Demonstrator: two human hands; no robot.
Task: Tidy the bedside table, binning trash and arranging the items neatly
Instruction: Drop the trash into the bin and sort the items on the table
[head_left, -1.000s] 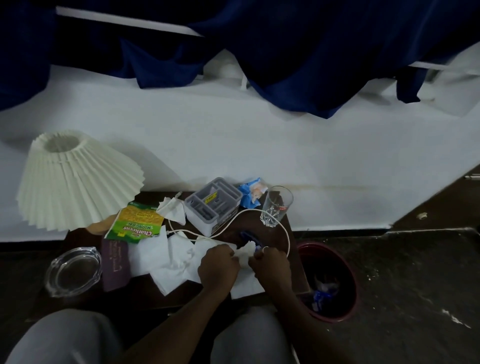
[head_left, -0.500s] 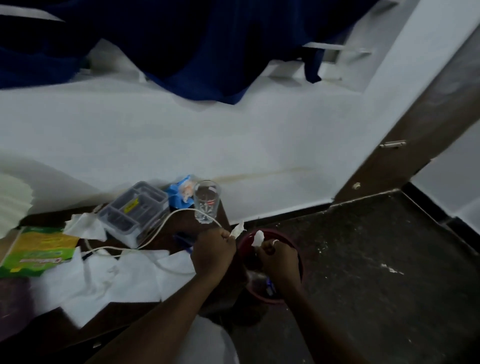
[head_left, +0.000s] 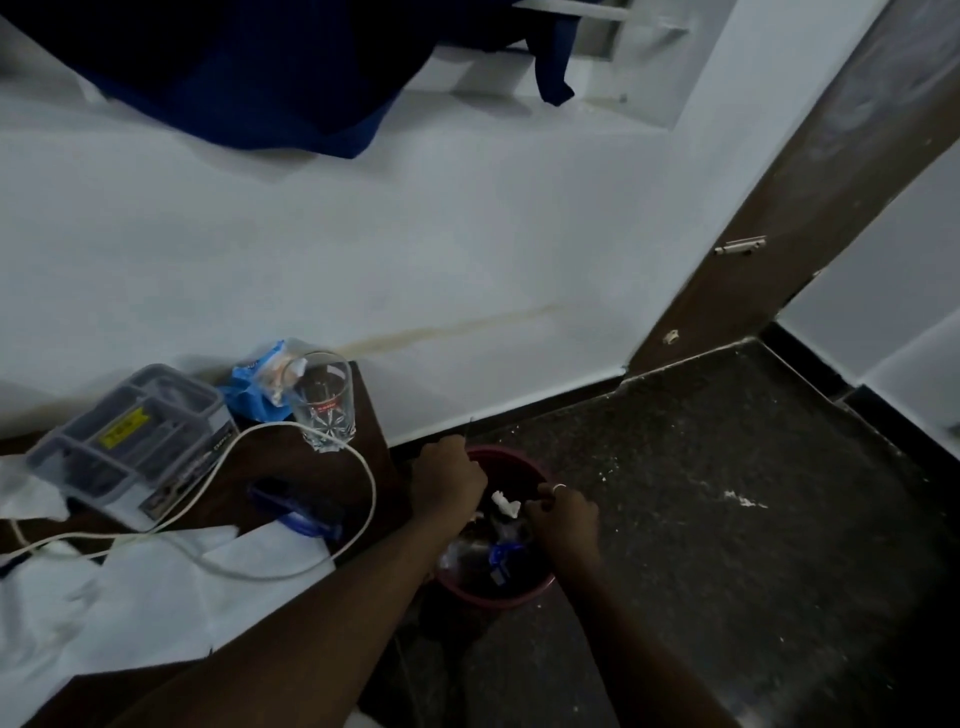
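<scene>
Both my hands hover over the dark red bin (head_left: 511, 597) on the floor beside the bedside table (head_left: 366, 410). My left hand (head_left: 452, 483) is a closed fist above the bin's left rim. My right hand (head_left: 563, 519), with a ring on it, pinches a small white tissue scrap (head_left: 506, 503) above the bin's mouth. Inside the bin lie clear plastic and blue trash (head_left: 501, 553). White tissues (head_left: 156, 597) still cover the table's near side.
On the table stand a drinking glass (head_left: 322, 400), a grey divided organiser (head_left: 130, 441) and a blue packet (head_left: 254, 384) by the wall. A white cable (head_left: 366, 467) loops across the top over a blue object (head_left: 296, 512). Dark speckled floor lies to the right.
My view swung right from the table to the bin. Both hands carried torn tissue scraps off the table and lowered them over the bin's mouth.
</scene>
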